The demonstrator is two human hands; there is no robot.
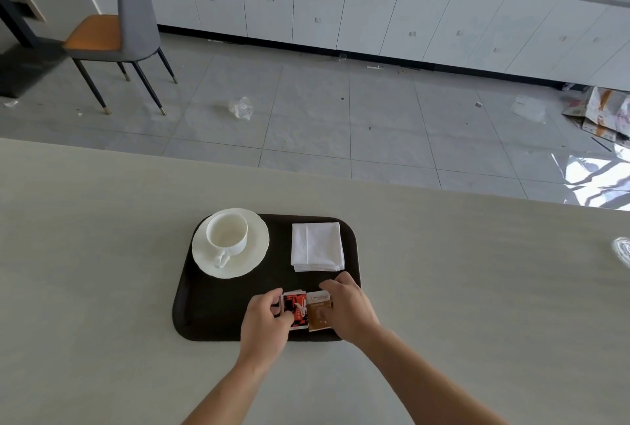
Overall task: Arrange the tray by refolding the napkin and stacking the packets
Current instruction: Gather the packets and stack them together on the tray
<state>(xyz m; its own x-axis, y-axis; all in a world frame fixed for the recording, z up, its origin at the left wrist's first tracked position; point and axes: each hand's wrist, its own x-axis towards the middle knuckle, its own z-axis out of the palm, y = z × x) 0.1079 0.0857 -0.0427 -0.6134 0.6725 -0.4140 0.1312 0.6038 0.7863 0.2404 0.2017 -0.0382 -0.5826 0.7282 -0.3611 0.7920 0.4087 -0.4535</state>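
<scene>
I have both packets at the near edge of the tray (211, 315), right of its middle. My left grip (269, 319) is curled round the red packet (296, 307), thumb on its printed face and fingers at its left edge. White edges at its far end suggest more than one packet there, though I cannot be sure. My right grip (347, 308) is closed on the brown packet (318, 312), fingers over its far and right edges. The two packets lie side by side and touching.

The napkin (317, 245) sits folded in the tray's far right corner, so I judge stacking to be the step in hand. To do it well I would lift the brown packet only just clear, slide it over the red one, and square the edges between both grips before letting go. These packets look light and slick, so a loose release could let the top one skate off.

Both packets run lengthways from the tray's near edge towards its far edge, leaning slightly left at the far end. The brown one has its lettering at the far end. The napkin's layered edges face the near edge.

The cup (227, 233) on its saucer (252, 254) fills the far left corner, and the tray rests on the tabletop (102, 254).
</scene>
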